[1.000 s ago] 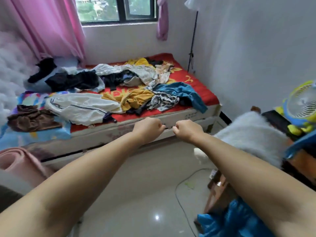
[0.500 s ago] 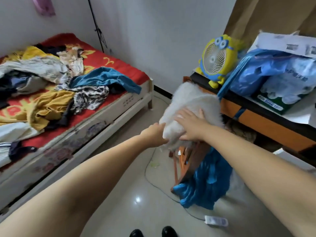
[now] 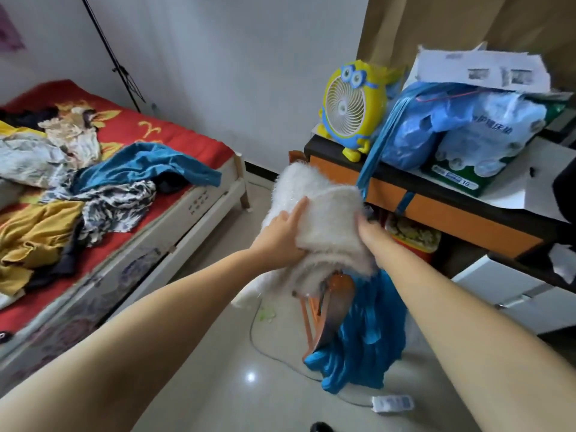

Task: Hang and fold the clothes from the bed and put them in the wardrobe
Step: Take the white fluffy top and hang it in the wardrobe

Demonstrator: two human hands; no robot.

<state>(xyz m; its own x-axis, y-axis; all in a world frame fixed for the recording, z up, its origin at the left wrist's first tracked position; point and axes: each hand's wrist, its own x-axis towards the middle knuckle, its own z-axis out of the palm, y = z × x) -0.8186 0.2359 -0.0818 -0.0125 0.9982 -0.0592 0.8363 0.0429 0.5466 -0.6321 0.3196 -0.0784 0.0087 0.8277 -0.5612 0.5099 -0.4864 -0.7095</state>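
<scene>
White walls (image 3: 243, 57) and a pale glossy tile floor (image 3: 218, 385) fill most of the frame. At the left stands the bed (image 3: 199, 210), with a white frame and a red sheet with yellow pattern. On it lies the pile of clothes (image 3: 93, 194), loose and wrinkled: a teal top (image 3: 146, 166), a mustard garment (image 3: 34, 235), a black-and-white patterned piece (image 3: 118, 207) and pale printed fabrics.

At the right side is a table (image 3: 452, 210) with a black top and an orange front edge. On it stand a yellow cartoon-shaped fan (image 3: 350, 110) of plastic, shiny blue plastic bags (image 3: 436, 126) and printed papers (image 3: 480, 70) above them. Behind hangs a tan curtain (image 3: 467, 23). A thin black stand pole (image 3: 115, 60) leans along the wall at the upper left.

In the middle low part stands an orange chair (image 3: 324, 304), mostly hidden by a satin blue cloth (image 3: 364, 341) that hangs from it down to the floor. On top of the chair lies the white fluffy garment (image 3: 324, 201), thick and hairy in texture, folded in a soft bundle.

Both arms reach forward, bare. The left hand (image 3: 280, 235) grips the left side of the garment, its index finger straight upon the fur. The right hand (image 3: 366, 229) holds the right side, its fingers sunk into the fabric and mostly hidden.

A thin cable (image 3: 258, 338) and a white power strip (image 3: 392, 403) lie on the floor.
</scene>
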